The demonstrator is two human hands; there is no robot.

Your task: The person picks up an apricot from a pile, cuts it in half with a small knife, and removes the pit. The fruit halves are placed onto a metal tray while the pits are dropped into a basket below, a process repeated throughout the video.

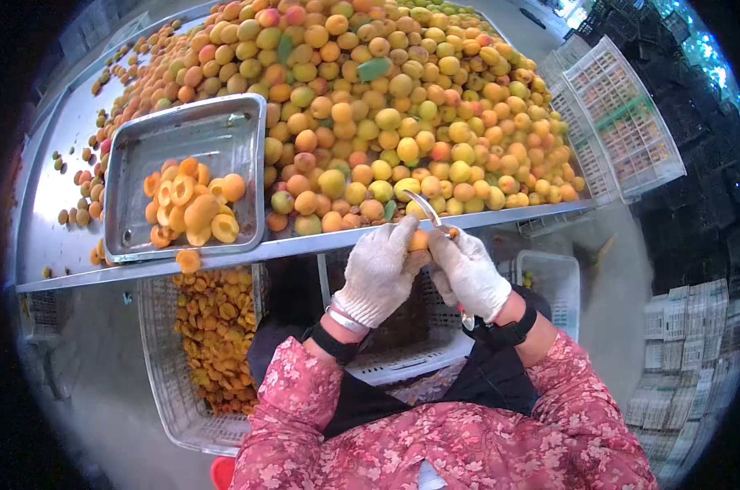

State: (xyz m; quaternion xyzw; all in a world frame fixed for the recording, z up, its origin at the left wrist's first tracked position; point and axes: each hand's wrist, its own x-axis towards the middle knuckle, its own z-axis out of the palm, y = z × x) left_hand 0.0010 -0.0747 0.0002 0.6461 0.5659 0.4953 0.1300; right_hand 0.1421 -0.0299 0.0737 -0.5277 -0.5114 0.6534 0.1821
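Note:
My left hand (378,273), in a white knit glove, pinches an apricot (419,240) just past the table's front edge. Close against it, my gloved right hand (473,273) is wrapped round a curved-bladed knife (424,206). Its thin metal blade points up and away toward the fruit pile, and a red and silver end shows below the palm. A bit of orange shows at the right fingertips. Beyond both hands lies a large heap of whole apricots (386,118). To the left, a metal tray (255,175) holds halved, pitted apricots (192,200).
The metal table (337,242) has a raised front rim, with one apricot half (188,260) on it. Below stands a crate (162,384) full of apricot halves. A white bin (564,298) sits below right. Plastic crates (623,114) stand at the right, with more stacks (688,351) beyond.

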